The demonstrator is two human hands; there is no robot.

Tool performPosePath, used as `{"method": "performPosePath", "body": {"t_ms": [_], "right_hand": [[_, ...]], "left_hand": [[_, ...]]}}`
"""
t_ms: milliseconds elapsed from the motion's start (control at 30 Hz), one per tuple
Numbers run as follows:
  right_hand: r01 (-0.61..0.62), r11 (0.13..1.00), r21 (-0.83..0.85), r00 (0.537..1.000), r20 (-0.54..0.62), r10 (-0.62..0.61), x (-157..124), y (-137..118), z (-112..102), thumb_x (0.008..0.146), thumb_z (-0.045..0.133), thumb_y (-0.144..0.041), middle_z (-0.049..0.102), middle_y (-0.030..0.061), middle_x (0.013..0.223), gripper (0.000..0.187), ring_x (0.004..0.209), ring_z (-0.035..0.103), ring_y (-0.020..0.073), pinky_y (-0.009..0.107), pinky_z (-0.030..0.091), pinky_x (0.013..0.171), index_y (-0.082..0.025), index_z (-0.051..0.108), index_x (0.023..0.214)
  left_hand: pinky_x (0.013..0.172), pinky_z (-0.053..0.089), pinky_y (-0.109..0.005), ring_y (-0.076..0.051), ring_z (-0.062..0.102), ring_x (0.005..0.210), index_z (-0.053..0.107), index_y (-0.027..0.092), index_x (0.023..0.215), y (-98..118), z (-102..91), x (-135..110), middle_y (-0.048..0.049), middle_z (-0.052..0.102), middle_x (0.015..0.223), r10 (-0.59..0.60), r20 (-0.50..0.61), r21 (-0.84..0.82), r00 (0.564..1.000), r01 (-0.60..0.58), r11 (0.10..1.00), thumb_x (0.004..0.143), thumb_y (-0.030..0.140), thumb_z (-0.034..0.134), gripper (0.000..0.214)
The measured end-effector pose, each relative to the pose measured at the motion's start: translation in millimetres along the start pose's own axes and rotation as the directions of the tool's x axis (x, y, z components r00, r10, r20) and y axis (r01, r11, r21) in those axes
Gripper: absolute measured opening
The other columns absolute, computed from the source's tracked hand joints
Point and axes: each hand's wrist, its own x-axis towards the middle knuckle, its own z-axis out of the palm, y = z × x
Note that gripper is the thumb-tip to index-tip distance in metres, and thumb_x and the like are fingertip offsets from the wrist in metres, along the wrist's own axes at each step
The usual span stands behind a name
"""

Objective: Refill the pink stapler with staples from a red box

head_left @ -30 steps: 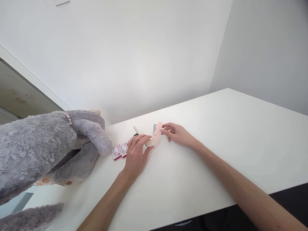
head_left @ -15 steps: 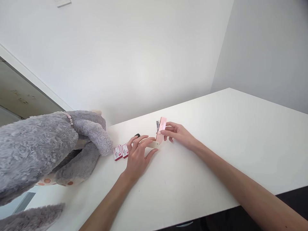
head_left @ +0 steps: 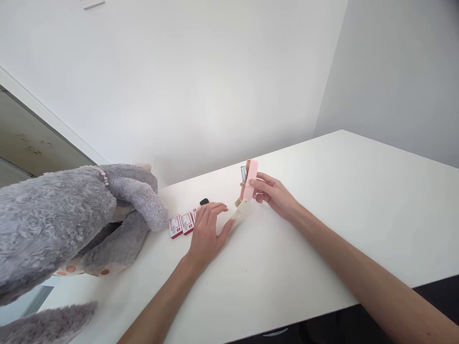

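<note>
— In the right hand?
— Pinching a stapler by its pink half, between nearly closed thumb and fingers, with the cream half slanting toward the left thumb.
— In the left hand?
— Spread loosely, with nothing evidently gripped; impossible to tell about thumb contact. Just left of those fingers, small boxes.
— Likely trouble?
— Perhaps nipping the left thumb at the pivot, from holding only the pink half; or slipping, from too light a pinch.
</note>
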Motion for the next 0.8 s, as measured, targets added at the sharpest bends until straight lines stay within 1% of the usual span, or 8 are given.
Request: {"method": "performPosePath", "body": {"t_ms": [133,267,467,600,700,800], "right_hand": [[-0.018,0.999,-0.042,0.999,0.049,0.020,-2.2,-2.1,2.0,0.085,0.073,-0.060,0.074,0.0094,0.117,0.056,0.080,0.060,0.0187,0.032,0.045,0.065,-0.028,0.068,0.131],[0.019,0.998,-0.054,0.994,0.110,-0.013,-5.0,-4.8,5.0,0.089,0.070,-0.058,0.073,0.0071,0.107,0.050,0.079,0.058,0.0177,0.031,0.044,0.066,-0.029,0.071,0.130],[0.055,0.997,-0.051,0.994,0.096,-0.050,-5.1,-4.4,5.2,0.091,0.070,-0.054,0.071,0.0048,0.101,0.044,0.075,0.053,0.0155,0.030,0.042,0.065,-0.030,0.073,0.127],[0.047,0.996,-0.077,0.996,0.085,-0.040,-4.6,-3.7,3.5,0.090,0.071,-0.054,0.071,0.0044,0.099,0.045,0.075,0.055,0.0164,0.031,0.042,0.066,-0.030,0.073,0.127],[0.042,0.995,-0.088,0.994,0.100,-0.034,-5.0,-3.2,2.6,0.090,0.070,-0.054,0.071,0.0044,0.098,0.045,0.077,0.056,0.0172,0.032,0.043,0.068,-0.030,0.073,0.128],[0.049,0.993,-0.103,0.992,0.124,-0.036,-5.2,-3.1,3.1,0.091,0.071,-0.052,0.072,0.0037,0.098,0.042,0.080,0.056,0.0174,0.032,0.043,0.070,-0.031,0.074,0.127]], "left_hand": [[0.094,0.050,-0.043,-0.025,0.063,0.110,0.055,0.024,0.119,2.0,0.0,0.6,-0.0076,0.069,0.117,-0.007,-0.016,-0.003,1.000,0.006,1.000,0.100,0.024,0.063,0.021],[0.095,0.049,-0.042,-0.024,0.062,0.111,0.055,0.024,0.120,2.3,-0.1,0.6,-0.0079,0.068,0.118,-0.009,-0.007,-0.010,1.000,0.009,1.000,0.099,0.022,0.063,0.022],[0.094,0.049,-0.042,-0.024,0.062,0.110,0.054,0.024,0.119,2.5,0.2,0.0,-0.0076,0.068,0.116,-0.014,0.019,-0.029,1.000,0.015,0.999,0.100,0.022,0.062,0.021],[0.096,0.049,-0.041,-0.023,0.061,0.110,0.054,0.024,0.119,1.7,1.1,-1.1,-0.0072,0.067,0.116,-0.035,0.031,-0.045,0.999,0.037,0.998,0.100,0.020,0.061,0.020],[0.097,0.050,-0.041,-0.022,0.060,0.110,0.054,0.024,0.119,1.3,1.8,-1.8,-0.0070,0.067,0.116,-0.054,0.038,-0.055,0.998,0.056,0.997,0.101,0.021,0.060,0.019],[0.097,0.050,-0.042,-0.023,0.060,0.112,0.054,0.024,0.120,1.4,2.1,-1.9,-0.0075,0.066,0.118,-0.064,0.031,-0.057,0.997,0.065,0.996,0.101,0.021,0.059,0.020]]}}
